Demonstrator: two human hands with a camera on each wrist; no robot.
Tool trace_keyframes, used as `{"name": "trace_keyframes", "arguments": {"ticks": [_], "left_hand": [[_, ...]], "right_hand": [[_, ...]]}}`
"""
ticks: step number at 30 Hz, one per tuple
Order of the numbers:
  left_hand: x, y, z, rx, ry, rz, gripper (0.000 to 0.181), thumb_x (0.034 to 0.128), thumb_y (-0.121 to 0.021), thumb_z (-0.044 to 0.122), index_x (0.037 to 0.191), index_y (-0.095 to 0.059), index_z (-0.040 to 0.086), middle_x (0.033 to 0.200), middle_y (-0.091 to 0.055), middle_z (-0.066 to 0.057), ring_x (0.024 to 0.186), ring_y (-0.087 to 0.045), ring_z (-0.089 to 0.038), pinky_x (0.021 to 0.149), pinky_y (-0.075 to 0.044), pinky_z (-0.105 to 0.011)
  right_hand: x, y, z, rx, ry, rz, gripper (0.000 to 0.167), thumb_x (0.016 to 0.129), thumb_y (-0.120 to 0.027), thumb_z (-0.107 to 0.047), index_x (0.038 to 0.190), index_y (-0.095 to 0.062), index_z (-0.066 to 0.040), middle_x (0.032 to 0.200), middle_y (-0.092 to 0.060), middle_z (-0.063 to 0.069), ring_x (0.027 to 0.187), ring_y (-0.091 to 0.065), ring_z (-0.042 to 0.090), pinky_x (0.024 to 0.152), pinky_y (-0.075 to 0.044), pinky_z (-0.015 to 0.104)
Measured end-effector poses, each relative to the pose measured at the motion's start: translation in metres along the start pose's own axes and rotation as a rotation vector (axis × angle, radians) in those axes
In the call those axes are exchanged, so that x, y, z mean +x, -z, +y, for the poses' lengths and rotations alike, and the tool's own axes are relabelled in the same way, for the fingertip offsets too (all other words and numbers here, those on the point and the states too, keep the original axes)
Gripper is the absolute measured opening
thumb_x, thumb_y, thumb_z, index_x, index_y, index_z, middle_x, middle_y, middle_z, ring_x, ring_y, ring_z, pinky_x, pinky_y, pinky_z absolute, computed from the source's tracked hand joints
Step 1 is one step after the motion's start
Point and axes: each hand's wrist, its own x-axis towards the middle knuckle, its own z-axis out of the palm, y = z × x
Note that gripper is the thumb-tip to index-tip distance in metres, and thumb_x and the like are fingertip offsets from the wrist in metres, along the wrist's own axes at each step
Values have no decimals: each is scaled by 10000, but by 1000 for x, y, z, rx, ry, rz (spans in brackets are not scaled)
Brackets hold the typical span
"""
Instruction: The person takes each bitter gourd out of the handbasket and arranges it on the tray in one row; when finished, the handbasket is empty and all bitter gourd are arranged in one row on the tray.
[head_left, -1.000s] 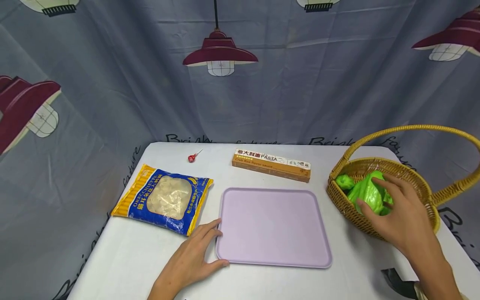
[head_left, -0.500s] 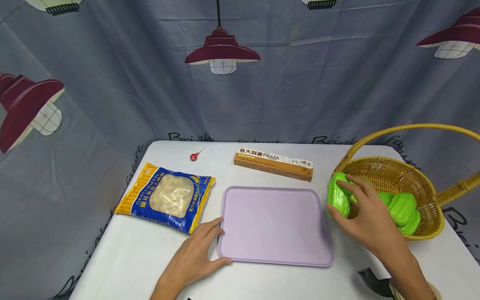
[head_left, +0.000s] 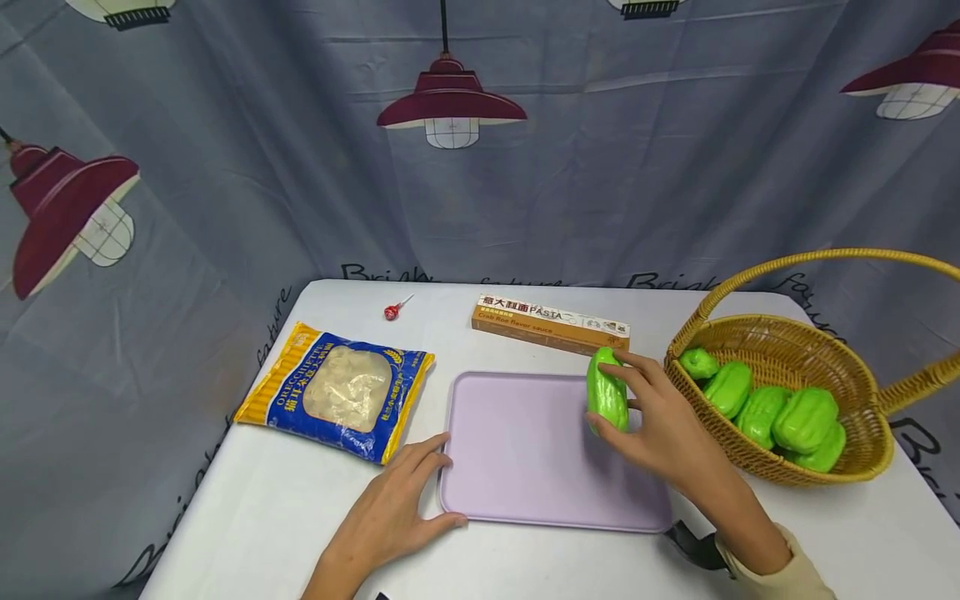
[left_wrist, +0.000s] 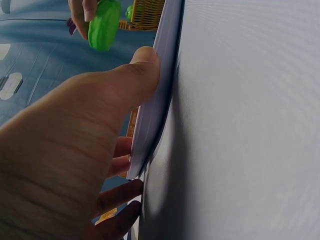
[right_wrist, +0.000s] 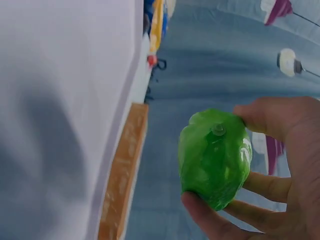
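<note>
From my end of the feed, the right hand (head_left: 663, 421) has come out of the basket (head_left: 791, 343) over the last second, first clearing the basket's left rim and now reaching over the tray (head_left: 517, 467), with a green vegetable (head_left: 606, 390) grasped between its thumb and fingers. I read that as the picking-out being done and the piece being in transit: it hangs above the right part of the tray, its shadow falling on the lilac face, and I see no contact yet. The left hand (head_left: 393, 504) has hardly moved; its fingers are relaxed and grasp nothing, resting along the tray's left side with the thumb at the near left corner. Turning to the containers, the wicker basket stands on the right of the white surface (head_left: 247, 517), and I count five more green vegetables (head_left: 806, 419) inside, bunched towards the near and left side. The tray bears nothing that I can see. The pasta bag (head_left: 348, 387) lies beyond the left hand, pale pasta showing through its window; the pasta box (head_left: 551, 325) sits just behind the tray, and I cannot tell what it holds.
</note>
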Motion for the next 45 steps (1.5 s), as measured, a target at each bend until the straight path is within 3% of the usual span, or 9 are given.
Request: {"name": "trace_keyframes", "arguments": {"ticks": [10,18,27,37,45], "left_hand": [[-1,0,-1,-1,7,-7,676,806,-881,639,1249,-677,171,1586,-563,-27,1384,-569,-178,1151,-525,-357],[-1,1,-2,3,12,-6,657,809,-889,619,1256,-676,187,1587,-559,-15,1402,-560,-175,1167,-515,-357],[-1,5,0,3,54,-31,644,815,-887,609,1277,-681,210,1587,-551,10,1415,-553,-175,1167,-518,-368],[1,4,-1,-6,30,-19,637,823,-883,606,1277,-684,207,1583,-559,2,1407,-561,-171,1175,-511,-371],[-1,0,-1,-6,27,-23,646,808,-893,605,1274,-683,210,1578,-563,0,1414,-556,-178,1187,-500,-369]], "right_hand": [[15,-34,-16,128,13,-91,681,832,-943,-175,1408,-626,0,1548,-496,217,1253,-656,405,814,-687,366],[30,-59,-31,85,64,-126,668,857,-917,-302,1412,-641,-51,1527,-537,180,1113,-703,295,799,-654,401],[46,-84,-49,183,-60,-183,659,869,-907,-287,1412,-644,-24,1525,-539,182,1100,-701,275,843,-680,388],[56,-100,-64,121,-96,-239,657,869,-891,-354,1412,-662,-64,1514,-560,145,1078,-675,266,831,-611,374],[57,-115,-70,133,-94,-269,657,864,-902,-353,1404,-661,-66,1508,-555,169,1061,-675,271,829,-621,393]]}}
